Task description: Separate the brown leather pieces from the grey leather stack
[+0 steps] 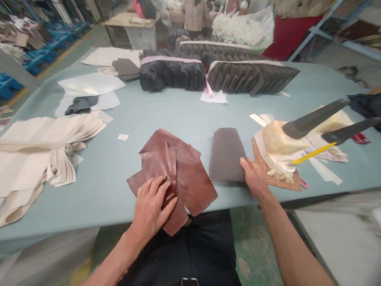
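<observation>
Lower centre, left hand (pixel 151 206): curled on brown leather pieces (pixel 190 174), grip unclear.
Lower right, right hand (pixel 254 176): open, holding nothing, beside grey leather stack (pixel 226 155).
Risk: a sideways push may scatter loose pieces.

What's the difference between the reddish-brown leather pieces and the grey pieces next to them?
The reddish-brown leather pieces are spread in a loose, overlapping fan, while the grey pieces sit in one neat stack. The reddish-brown pieces look shiny and mottled; the grey pieces look dull and even. The left hand lies on the reddish-brown pieces, while the right hand is at the edge of the grey pieces. Both lie on the pale blue table.
</observation>
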`<state>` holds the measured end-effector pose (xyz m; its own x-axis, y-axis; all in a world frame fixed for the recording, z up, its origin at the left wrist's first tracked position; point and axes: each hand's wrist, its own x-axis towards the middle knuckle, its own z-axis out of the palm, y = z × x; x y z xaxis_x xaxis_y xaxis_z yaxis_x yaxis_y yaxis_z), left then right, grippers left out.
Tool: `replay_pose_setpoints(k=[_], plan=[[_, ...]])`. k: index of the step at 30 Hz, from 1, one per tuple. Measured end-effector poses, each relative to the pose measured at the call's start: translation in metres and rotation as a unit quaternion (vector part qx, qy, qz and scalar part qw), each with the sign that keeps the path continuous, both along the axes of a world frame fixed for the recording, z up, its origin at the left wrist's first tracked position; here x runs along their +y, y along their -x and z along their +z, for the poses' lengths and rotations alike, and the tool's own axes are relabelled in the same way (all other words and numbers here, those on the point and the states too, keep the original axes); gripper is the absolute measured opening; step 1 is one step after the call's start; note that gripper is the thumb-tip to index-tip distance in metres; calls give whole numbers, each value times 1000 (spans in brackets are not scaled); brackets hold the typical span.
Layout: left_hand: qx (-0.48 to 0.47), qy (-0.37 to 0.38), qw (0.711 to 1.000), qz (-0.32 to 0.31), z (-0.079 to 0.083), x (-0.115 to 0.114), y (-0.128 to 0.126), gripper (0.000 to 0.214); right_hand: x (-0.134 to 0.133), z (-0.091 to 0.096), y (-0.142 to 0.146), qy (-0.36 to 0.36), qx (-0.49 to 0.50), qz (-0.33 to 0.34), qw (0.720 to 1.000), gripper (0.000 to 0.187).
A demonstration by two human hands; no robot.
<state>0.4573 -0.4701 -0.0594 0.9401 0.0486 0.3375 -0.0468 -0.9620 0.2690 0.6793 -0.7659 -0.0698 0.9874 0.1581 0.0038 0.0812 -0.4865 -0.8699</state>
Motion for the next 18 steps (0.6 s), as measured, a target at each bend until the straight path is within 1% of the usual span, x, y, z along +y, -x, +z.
replay_pose_setpoints(k=[3, 5, 6, 7, 8, 9, 11, 12, 13, 14, 15, 18], plan=[[24, -7, 1000, 13, 4, 12, -13, 35, -1, 3, 2, 9, -4, -12, 1000, 58], [27, 15, 999, 20, 5, 21, -20, 25, -1, 5, 4, 16, -2, -14, 1000, 55], [23, 41, 998, 30, 5, 25, -23, 22, -2, 6, 4, 20, -1, -14, 1000, 52], [17, 78, 995, 52, 5, 30, -25, 20, -2, 7, 5, 24, 0, -14, 1000, 50], [9, 123, 988, 90, 6, 34, -28, 17, -2, 8, 5, 28, -1, -16, 999, 48], [-1, 172, 975, 140, 6, 39, -31, 16, -1, 9, 5, 33, -2, -18, 999, 47], [-34, 264, 934, 238, 10, 48, -38, 22, -1, 12, 5, 46, -4, -21, 999, 47], [-59, 294, 914, 274, 13, 52, -42, 27, 0, 13, 5, 53, -4, -21, 998, 47], [-91, 305, 900, 299, 17, 56, -45, 31, 0, 15, 5, 59, -3, -20, 998, 48], [-124, 296, 893, 315, 22, 61, -49, 35, 1, 17, 5, 66, -1, -19, 998, 48], [-154, 272, 891, 329, 28, 65, -51, 36, 1, 19, 5, 71, 2, -16, 997, 48], [-199, 163, 898, 357, 41, 77, -50, 32, 3, 27, 5, 80, 9, -8, 997, 47]])
